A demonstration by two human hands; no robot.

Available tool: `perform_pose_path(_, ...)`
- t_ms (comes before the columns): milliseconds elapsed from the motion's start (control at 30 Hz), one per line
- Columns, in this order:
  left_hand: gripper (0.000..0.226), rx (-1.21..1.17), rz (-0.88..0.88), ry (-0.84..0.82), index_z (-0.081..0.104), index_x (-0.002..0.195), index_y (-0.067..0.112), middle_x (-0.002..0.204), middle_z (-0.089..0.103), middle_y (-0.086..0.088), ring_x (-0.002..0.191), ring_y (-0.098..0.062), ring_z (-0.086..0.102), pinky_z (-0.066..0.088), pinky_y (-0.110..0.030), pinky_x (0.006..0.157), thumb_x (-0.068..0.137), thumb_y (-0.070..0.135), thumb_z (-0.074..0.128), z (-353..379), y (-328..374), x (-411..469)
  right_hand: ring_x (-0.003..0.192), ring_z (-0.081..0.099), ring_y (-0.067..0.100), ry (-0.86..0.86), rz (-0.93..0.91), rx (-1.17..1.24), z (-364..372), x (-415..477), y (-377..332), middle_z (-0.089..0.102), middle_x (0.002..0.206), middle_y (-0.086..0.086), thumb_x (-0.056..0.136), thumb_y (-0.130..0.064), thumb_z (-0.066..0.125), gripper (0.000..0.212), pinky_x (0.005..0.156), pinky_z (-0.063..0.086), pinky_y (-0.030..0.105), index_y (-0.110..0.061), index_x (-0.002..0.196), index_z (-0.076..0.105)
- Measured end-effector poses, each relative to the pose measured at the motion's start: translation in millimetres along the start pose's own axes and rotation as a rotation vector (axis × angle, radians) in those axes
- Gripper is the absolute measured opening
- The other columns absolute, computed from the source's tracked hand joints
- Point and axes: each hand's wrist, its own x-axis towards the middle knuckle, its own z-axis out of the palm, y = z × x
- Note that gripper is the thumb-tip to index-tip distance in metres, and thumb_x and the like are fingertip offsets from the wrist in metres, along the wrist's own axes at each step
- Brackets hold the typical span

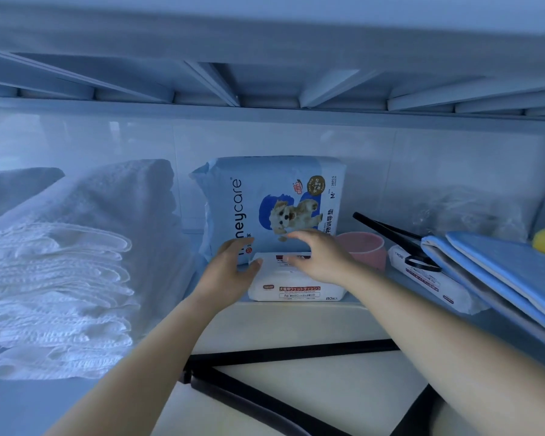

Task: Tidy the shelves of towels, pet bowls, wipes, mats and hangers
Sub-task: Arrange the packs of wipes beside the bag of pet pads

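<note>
Loosely spread, the right hand (318,256) rests open over 1 white wipes pack (296,287) at the shelf (296,319) front. The left hand (230,272) cups the pack's left end; I cannot tell if it grips. Behind stands 1 bag of pet pads (274,190). To the right are 1 pink bowl (364,247), 1 black hanger (394,237) on a 2nd wipes pack (434,284), and 2 blue mats (501,272). At the left is 1 stack of white towels (60,278).

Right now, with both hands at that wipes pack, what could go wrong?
The upright pad bag behind the wipes pack might tip forward if nudged. The right hand is close to the pink bowl and could knock it. The blue mats lie tilted on a second wipes pack and may slide.
</note>
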Motion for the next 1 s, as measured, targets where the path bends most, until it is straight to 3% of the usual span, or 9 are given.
perform_pose_path(167, 0.057, 0.013, -0.068, 0.052, 0.033, 0.142, 0.02, 0.146, 0.035, -0.001, 0.129, -0.018, 0.039, 0.034, -0.021, 0.094, 0.091, 0.03, 0.057, -20.8, 7.3, 17.5, 0.13, 0.041, 0.017, 0.063, -0.062, -0.032, -12.1, 36.9, -31.3, 0.042, 0.144, 0.001, 0.087, -0.031, 0.063, 0.054, 0.095, 0.029, 0.02, -0.016, 0.136, 0.045)
perform_pose_path(267, 0.062, 0.018, -0.107, 0.051, 0.028, 0.144, 0.022, 0.149, 0.028, -0.001, 0.132, -0.021, 0.036, 0.041, -0.03, 0.096, 0.09, 0.032, 0.057, -31.2, 5.9, 22.0, 0.13, 0.039, 0.017, 0.078, -0.078, -0.097, -16.7, 55.7, -44.9, 0.039, 0.144, 0.001, 0.088, -0.032, 0.062, 0.056, 0.101, 0.031, 0.025, -0.015, 0.138, 0.043)
perform_pose_path(333, 0.064, 0.038, -0.095, 0.06, 0.026, 0.145, 0.021, 0.151, 0.026, -0.001, 0.136, -0.02, 0.031, 0.035, -0.033, 0.103, 0.09, 0.031, 0.057, -37.8, 1.6, 22.5, 0.133, 0.034, 0.018, 0.067, -0.078, -0.125, -16.5, 65.8, -53.7, 0.035, 0.147, 0.001, 0.088, -0.032, 0.061, 0.058, 0.104, 0.03, 0.029, -0.016, 0.139, 0.04)
perform_pose_path(633, 0.069, 0.059, 0.011, 0.013, 0.02, 0.147, 0.019, 0.153, 0.021, -0.001, 0.14, -0.019, 0.023, 0.027, -0.033, 0.109, 0.09, 0.03, 0.057, -45.3, -5.6, 23.5, 0.137, 0.029, 0.021, 0.094, -0.103, -0.151, -6.4, 88.3, -72.9, 0.028, 0.15, 0.003, 0.089, -0.033, 0.06, 0.064, 0.108, 0.033, 0.038, -0.017, 0.143, 0.032)
perform_pose_path(733, 0.069, 0.023, -0.026, 0.0, 0.019, 0.147, 0.018, 0.153, 0.021, -0.001, 0.14, -0.017, 0.023, 0.027, -0.031, 0.108, 0.09, 0.031, 0.057, -46.1, -11.3, 24.5, 0.137, 0.029, 0.02, 0.111, -0.127, -0.138, -0.8, 91.6, -68.0, 0.028, 0.15, 0.001, 0.088, -0.033, 0.061, 0.063, 0.106, 0.035, 0.045, -0.02, 0.143, 0.033)
perform_pose_path(867, 0.07, -0.045, -0.062, -0.009, 0.018, 0.147, 0.016, 0.153, 0.021, -0.001, 0.14, -0.017, 0.023, 0.025, -0.025, 0.105, 0.09, 0.028, 0.057, -44.8, -11.8, 28.1, 0.144, 0.012, 0.019, 0.169, -0.147, -0.209, -5.2, 100.8, -65.0, 0.014, 0.156, 0.001, 0.088, -0.031, 0.061, 0.07, 0.113, 0.026, 0.039, -0.019, 0.146, 0.024)
perform_pose_path(1000, 0.071, -0.081, -0.061, -0.004, 0.016, 0.148, 0.017, 0.153, 0.02, 0.0, 0.14, -0.015, 0.022, 0.022, -0.019, 0.099, 0.09, 0.027, 0.057, -44.1, -12.4, 33.7, 0.146, -0.001, 0.019, 0.099, -0.074, -0.303, -13.9, 118.7, -67.1, -0.001, 0.159, -0.001, 0.087, -0.041, 0.06, 0.088, 0.116, 0.011, 0.048, -0.02, 0.15, 0.003)
